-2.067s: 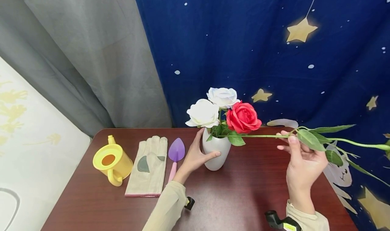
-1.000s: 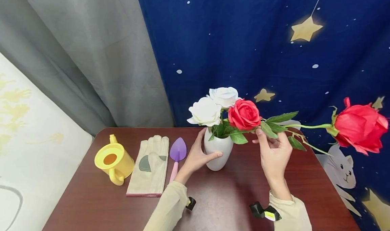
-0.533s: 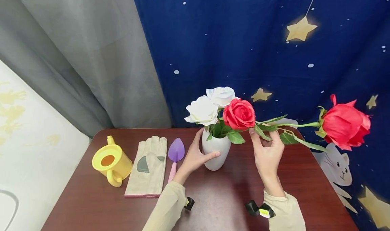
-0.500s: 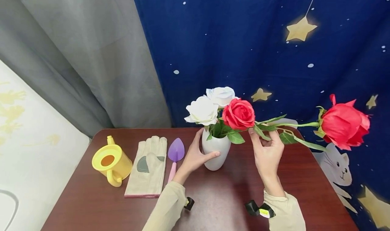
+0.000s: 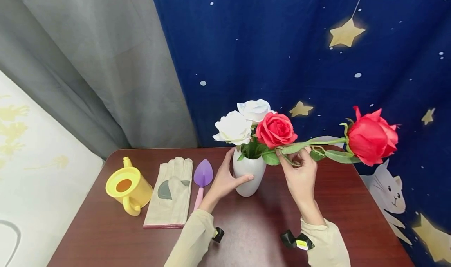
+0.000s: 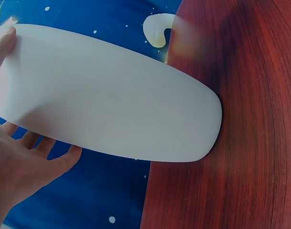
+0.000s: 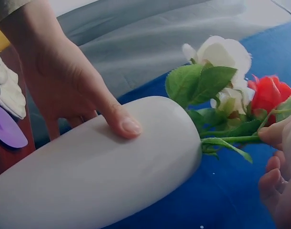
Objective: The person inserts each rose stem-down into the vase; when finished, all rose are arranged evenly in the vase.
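A white vase (image 5: 249, 177) stands on the table, with two white roses (image 5: 234, 127) and a red rose (image 5: 276, 130) in it. My left hand (image 5: 225, 181) grips the vase from its left side, thumb across the front, as the right wrist view also shows. To the right of the vase, my right hand (image 5: 300, 173) pinches the green stem of a second red rose (image 5: 372, 137). That rose lies nearly level, its bloom out to the right. In the right wrist view, the pinched stem (image 7: 240, 139) runs to the vase mouth.
Left of the vase lie a purple trowel (image 5: 203, 174) with a pink handle and folded beige work gloves (image 5: 169, 200). A yellow watering can (image 5: 129, 185) stands beyond them near the left table edge. A blue star-patterned curtain (image 5: 267, 47) hangs behind the table (image 5: 260, 235).
My right hand has moved left toward the vase, bringing the second red rose with it; its bloom has come into view and shifted left. My left hand has kept its hold on the vase.
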A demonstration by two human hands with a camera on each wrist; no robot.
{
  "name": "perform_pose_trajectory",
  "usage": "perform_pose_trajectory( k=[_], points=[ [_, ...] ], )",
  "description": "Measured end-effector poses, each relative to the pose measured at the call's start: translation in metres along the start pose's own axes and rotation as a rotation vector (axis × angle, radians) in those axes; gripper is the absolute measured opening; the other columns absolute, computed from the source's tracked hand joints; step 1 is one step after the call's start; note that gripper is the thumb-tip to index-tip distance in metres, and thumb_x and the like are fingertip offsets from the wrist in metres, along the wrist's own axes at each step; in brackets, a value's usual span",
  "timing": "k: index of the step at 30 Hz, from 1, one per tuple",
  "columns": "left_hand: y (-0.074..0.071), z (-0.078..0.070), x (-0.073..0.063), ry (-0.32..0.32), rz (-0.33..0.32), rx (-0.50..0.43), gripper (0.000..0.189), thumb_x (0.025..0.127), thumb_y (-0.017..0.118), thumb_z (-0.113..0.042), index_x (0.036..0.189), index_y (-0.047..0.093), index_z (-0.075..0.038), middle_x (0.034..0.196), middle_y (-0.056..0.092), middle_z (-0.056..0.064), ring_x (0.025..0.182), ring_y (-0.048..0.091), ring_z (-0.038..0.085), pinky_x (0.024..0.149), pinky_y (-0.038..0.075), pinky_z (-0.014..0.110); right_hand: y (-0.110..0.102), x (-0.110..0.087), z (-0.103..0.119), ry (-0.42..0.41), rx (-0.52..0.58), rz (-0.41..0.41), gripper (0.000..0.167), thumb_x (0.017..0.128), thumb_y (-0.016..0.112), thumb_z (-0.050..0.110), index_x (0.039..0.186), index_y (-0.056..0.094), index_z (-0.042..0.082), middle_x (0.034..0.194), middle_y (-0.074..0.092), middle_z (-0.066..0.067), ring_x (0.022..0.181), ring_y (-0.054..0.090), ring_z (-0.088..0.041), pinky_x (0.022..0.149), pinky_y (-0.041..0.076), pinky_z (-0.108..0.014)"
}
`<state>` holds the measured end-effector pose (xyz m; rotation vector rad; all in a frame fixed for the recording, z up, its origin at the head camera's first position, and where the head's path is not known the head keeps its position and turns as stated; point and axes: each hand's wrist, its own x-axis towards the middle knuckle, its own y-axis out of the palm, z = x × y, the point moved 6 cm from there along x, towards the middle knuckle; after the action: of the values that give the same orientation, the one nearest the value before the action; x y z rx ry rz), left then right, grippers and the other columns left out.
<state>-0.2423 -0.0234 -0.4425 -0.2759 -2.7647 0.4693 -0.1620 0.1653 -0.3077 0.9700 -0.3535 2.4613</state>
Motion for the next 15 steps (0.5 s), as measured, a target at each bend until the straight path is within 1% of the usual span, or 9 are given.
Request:
perform_pose_trajectory(
  k=[2,4,5,7,9,12,15],
  points=[
    [0.0,0.0,0.0,-0.002,0.003,0.005,0.096,0.067,0.081,-0.045,0.144,0.025,-0.029,0.139,0.04,-0.007,0.126,0.037,0.013,0.1,0.032,0.049,0.004,-0.001,-0.005,-0.032,-0.031,0.018,0.019,0.068,0.072,-0.015,0.072,0.056,-0.007,0.056,0.043,-0.007,0.052,0.04,-0.005,0.051,0.033,-0.014],
    [0.0,0.0,0.0,-0.005,0.006,0.009,0.096,0.068,0.081,-0.045,0.144,0.024,-0.029,0.139,0.04,-0.007,0.126,0.037,0.013,0.1,0.031,0.049,0.008,-0.004,-0.013,-0.044,-0.059,0.047,0.024,0.067,0.074,-0.015,0.069,0.054,-0.003,0.055,0.04,-0.004,0.052,0.035,-0.006,0.049,0.029,-0.017],
    [0.0,0.0,0.0,-0.005,0.007,0.009,0.097,0.068,0.081,-0.044,0.144,0.024,-0.029,0.139,0.04,-0.007,0.126,0.037,0.013,0.1,0.031,0.048,0.009,-0.005,-0.018,-0.044,-0.075,0.063,0.027,0.067,0.075,-0.014,0.067,0.052,-0.001,0.055,0.038,-0.002,0.052,0.033,-0.006,0.048,0.027,-0.018],
    [0.001,0.0,0.0,-0.004,0.008,0.007,0.097,0.068,0.081,-0.044,0.144,0.024,-0.029,0.139,0.039,-0.008,0.126,0.037,0.012,0.1,0.031,0.048,0.013,-0.007,-0.027,-0.03,-0.094,0.09,0.026,0.068,0.076,-0.01,0.068,0.054,0.003,0.055,0.037,-0.001,0.051,0.032,-0.007,0.048,0.026,-0.02],
    [0.001,0.0,0.0,-0.004,0.008,0.007,0.096,0.068,0.081,-0.045,0.144,0.025,-0.029,0.139,0.039,-0.009,0.126,0.037,0.012,0.1,0.031,0.048,0.015,-0.009,-0.032,0.0,-0.088,0.104,0.025,0.069,0.077,-0.008,0.07,0.055,0.005,0.055,0.035,0.0,0.051,0.032,-0.007,0.047,0.026,-0.02],
    [0.001,0.0,0.0,0.001,0.007,0.007,0.096,0.068,0.08,-0.046,0.144,0.025,-0.029,0.139,0.039,-0.009,0.126,0.037,0.011,0.1,0.031,0.049,0.017,-0.01,-0.034,0.048,-0.041,0.086,0.019,0.071,0.078,-0.004,0.076,0.061,0.004,0.056,0.037,-0.002,0.052,0.033,-0.007,0.048,0.028,-0.018],
    [0.001,0.0,0.001,0.005,0.003,0.01,0.096,0.068,0.08,-0.046,0.144,0.024,-0.029,0.139,0.039,-0.008,0.126,0.037,0.012,0.1,0.031,0.049,0.018,-0.01,-0.034,0.074,-0.024,0.06,0.016,0.072,0.079,0.001,0.078,0.064,0.004,0.06,0.041,-0.004,0.054,0.035,-0.007,0.049,0.03,-0.017]
  ],
)
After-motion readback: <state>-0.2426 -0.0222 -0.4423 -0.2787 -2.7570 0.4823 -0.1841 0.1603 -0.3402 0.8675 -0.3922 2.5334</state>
